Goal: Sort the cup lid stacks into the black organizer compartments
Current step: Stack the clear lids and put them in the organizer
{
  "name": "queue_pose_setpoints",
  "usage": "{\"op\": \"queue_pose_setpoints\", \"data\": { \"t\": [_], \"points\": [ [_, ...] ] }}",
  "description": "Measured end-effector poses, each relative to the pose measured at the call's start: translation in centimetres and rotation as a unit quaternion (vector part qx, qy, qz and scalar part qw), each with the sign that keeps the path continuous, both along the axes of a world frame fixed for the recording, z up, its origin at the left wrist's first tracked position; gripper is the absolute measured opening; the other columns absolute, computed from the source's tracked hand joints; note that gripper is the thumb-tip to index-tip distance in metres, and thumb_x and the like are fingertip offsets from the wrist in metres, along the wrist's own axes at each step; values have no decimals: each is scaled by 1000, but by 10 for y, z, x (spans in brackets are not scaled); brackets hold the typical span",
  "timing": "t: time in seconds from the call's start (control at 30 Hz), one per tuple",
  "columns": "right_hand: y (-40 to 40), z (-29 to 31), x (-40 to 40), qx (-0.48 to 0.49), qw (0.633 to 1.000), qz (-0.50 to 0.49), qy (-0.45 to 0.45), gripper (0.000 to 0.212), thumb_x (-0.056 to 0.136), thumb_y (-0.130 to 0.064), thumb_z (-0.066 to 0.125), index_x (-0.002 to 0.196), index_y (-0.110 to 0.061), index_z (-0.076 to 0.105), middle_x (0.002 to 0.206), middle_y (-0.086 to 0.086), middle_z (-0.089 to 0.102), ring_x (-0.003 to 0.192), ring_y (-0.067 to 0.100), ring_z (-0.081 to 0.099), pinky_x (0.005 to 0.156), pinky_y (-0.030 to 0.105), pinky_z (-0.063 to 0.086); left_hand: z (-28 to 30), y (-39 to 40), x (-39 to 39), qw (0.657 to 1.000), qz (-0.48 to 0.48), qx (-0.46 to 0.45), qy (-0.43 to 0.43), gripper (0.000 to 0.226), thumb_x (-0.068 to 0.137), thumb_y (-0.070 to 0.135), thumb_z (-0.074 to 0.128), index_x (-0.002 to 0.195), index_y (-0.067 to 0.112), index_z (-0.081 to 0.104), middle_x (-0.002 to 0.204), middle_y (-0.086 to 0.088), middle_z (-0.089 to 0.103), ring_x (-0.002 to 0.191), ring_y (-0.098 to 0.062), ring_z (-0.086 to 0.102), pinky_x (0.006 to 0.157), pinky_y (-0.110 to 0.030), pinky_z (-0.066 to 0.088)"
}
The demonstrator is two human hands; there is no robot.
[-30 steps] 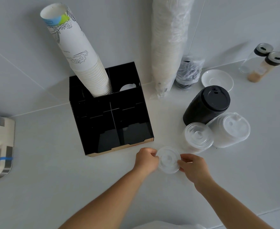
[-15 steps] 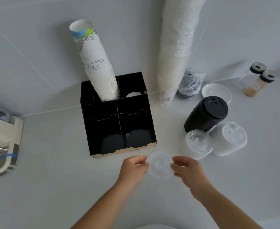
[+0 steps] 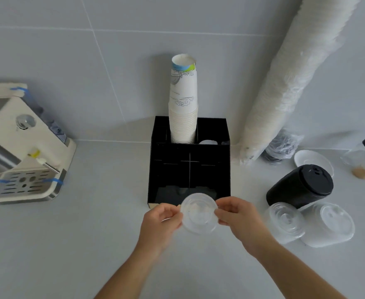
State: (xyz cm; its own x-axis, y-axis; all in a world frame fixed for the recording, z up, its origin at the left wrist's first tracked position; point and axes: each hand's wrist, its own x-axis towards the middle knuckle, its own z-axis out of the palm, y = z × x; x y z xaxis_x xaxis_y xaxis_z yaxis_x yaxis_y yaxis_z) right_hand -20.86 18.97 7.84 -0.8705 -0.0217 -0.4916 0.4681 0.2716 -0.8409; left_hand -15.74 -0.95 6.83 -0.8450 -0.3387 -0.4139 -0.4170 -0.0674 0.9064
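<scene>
Both hands hold one stack of clear lids (image 3: 198,212) between them, lifted off the counter (image 3: 69,244). The left hand (image 3: 160,225) pinches the stack's left edge with thumb and fingers, and the right hand (image 3: 239,216) pinches the opposite edge the same way. The stack faces the camera, so its depth cannot be judged.

Just beyond the hands stands the black organizer (image 3: 189,160), and the held lids overlap its front lower edge in the view. Whether they touch it cannot be told. Its front compartments look dark and their contents cannot be made out. A tall stack of paper cups (image 3: 183,104) rises from a back compartment, and something white shows in the back compartment beside it.

To the right of the right hand, three lid stacks lie on the counter: another clear stack (image 3: 285,221) nearest, a frosted white stack (image 3: 330,225) just beyond it, and a black stack (image 3: 302,187) behind them on its side. Farther off on that side a long wrapped sleeve of cups (image 3: 285,83) leans against the wall, with a white saucer (image 3: 311,162) near its base.

Well to the left of the left hand sits a cream coffee machine (image 3: 20,147).
</scene>
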Motion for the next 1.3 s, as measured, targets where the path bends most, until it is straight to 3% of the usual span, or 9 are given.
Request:
{"op": "queue_pose_setpoints", "data": {
  "t": [0.27,0.5,0.63,0.83,0.93,1.0,1.1,1.17,1.3],
  "points": [
    [-59,5,-48,84,990,108,33,19,81,-9,70,90,-26,73,87,1,76,84,27,74,81,47,62,-7,-32,-13,996,89,10,-15,15,79,7,73,75,20,78,80,2,78,85,-18,73,87,-39,58],
    [-100,-4,-101,216,937,260,89,37,89,-11,64,125,-18,68,111,-1,73,103,20,67,96,34,54,-14,-41,-26,993,69,91,-36,6,79,22,62,76,27,64,82,8,58,81,-17,51,80,-28,40],
    [-123,-5,-118,282,893,331,116,34,87,-3,56,114,-12,74,113,3,73,105,23,66,89,30,54,-25,-45,-34,986,78,126,-74,24,91,15,54,112,26,61,95,11,62,88,-5,59,88,-25,44],
    [-148,-16,-136,365,836,393,114,32,80,-2,51,101,-14,72,100,4,73,84,25,66,60,30,53,-31,-46,-52,974,113,151,-127,47,90,20,52,138,19,50,112,-4,64,96,-15,62,97,-30,45],
    [-152,-20,-140,394,817,407,103,33,80,-2,48,100,-12,71,99,7,73,82,25,67,62,30,52,-31,-44,-58,964,109,189,-152,28,82,25,49,105,12,61,82,-2,46,71,-19,38,94,-28,36],
    [-155,-23,-142,394,822,404,79,26,83,-6,48,95,-9,70,96,8,72,81,25,66,60,28,50,-32,-43,-65,952,120,221,-173,11,77,29,48,81,19,50,81,-1,35,74,-15,27,86,-28,30],
    [-162,-24,-145,371,842,390,37,24,93,-19,45,88,-6,65,93,9,65,82,24,59,66,31,45,-30,-42,-73,943,141,251,-166,17,92,35,51,81,23,54,90,9,55,78,-5,45,92,-28,35],
    [-167,-22,-145,331,869,367,-7,34,97,-25,44,104,-3,68,101,17,65,88,27,58,75,34,45,-29,-43,-77,944,145,253,-157,20,97,37,50,84,26,59,91,11,60,82,-1,49,95,-26,36],
    [-170,-18,-146,271,908,315,-61,47,101,-29,40,122,6,62,129,25,63,120,39,59,97,42,47,-29,-46,-81,950,120,239,-160,44,95,51,47,123,20,61,130,4,60,123,-11,50,113,-30,31]
  ]
}}
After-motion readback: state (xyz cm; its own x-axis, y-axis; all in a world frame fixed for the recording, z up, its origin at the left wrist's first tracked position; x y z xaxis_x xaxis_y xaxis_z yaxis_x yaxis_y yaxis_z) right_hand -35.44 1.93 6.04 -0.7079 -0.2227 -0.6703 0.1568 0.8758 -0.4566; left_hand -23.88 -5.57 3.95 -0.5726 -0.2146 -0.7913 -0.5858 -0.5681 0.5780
